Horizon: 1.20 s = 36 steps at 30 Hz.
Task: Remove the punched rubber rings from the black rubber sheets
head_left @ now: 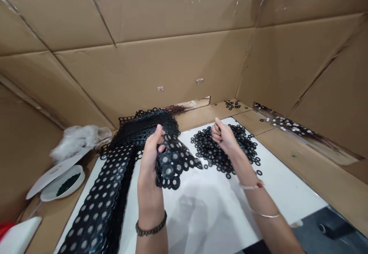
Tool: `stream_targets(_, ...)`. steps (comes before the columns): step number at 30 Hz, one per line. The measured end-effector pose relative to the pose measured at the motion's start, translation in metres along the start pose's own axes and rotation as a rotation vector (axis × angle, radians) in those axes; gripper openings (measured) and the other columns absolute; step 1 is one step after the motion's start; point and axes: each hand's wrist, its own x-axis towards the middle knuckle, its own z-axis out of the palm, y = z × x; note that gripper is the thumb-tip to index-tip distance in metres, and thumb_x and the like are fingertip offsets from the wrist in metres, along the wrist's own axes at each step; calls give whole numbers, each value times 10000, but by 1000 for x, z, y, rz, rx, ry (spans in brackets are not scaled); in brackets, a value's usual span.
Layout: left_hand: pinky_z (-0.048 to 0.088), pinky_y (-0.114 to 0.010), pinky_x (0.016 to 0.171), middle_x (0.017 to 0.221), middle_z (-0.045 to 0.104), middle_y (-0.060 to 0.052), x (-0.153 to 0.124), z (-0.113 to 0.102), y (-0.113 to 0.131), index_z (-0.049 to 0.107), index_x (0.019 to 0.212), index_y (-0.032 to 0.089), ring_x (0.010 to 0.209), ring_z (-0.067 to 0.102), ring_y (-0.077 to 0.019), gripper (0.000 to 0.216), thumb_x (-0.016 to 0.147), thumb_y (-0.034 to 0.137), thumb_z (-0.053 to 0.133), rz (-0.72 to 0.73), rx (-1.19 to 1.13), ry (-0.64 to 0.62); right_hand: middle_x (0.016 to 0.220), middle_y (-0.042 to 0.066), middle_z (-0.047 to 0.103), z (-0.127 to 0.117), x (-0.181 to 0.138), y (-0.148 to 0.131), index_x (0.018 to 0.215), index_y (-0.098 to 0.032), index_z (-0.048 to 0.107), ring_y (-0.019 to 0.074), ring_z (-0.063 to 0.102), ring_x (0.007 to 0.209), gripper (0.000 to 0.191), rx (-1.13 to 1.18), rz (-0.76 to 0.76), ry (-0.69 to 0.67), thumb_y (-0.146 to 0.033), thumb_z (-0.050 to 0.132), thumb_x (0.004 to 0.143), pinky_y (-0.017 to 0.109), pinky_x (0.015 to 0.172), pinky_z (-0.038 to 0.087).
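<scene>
Left hand (149, 150) grips a linked-ring piece (174, 161) | right hand (226, 138) curled tight, contents unclear | long ring band (96, 200) looks linked already | loose ring heap (208, 148) apparently left

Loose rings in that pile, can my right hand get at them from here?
Most likely yes: the right hand appears right over the loose rings, with nothing seen covering them, though its fingers are curled. The left hand, gripping the mesh, is off to the side.
</scene>
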Motion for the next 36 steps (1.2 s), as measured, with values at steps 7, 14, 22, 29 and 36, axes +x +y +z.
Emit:
stream_targets(7,291,-158,363,427,417,43,23,-13,-4,503,492,151,373,369,-53,447,614,511,738,18,58,-211,720,111,577,-24,5,64,730,-151,530,282,569,771,213,-548,56,113,-328,514,848,363,703,384)
stream_targets(14,338,-177,422,429,342,55,21,-7,-3,397,419,159,401,371,-64,562,639,596,673,-4,-61,-212,1116,195,537,-20,-6,25,1025,-126,545,350,441,1098,308,-734,-75,105,-303,626,787,432,876,324)
stream_targets(22,268,-201,410,433,340,41,23,-1,-8,378,416,171,425,316,-84,616,650,712,556,249,190,57,579,4,548,40,-55,-89,665,-200,490,142,489,555,504,69,-298,-374,-557,242,922,238,530,297)
stream_targets(29,246,-187,396,435,383,47,18,-6,0,462,442,147,418,308,-66,522,593,583,706,208,152,127,542,6,539,77,-52,-103,600,-195,499,136,462,508,472,162,-397,-252,-492,328,925,255,510,239)
stream_targets(36,281,-140,362,370,373,69,29,-6,10,524,448,125,344,289,-21,368,504,394,770,-37,-29,83,516,-20,514,84,-42,-104,626,-170,546,106,471,457,502,1008,-81,-705,-628,455,811,219,481,361)
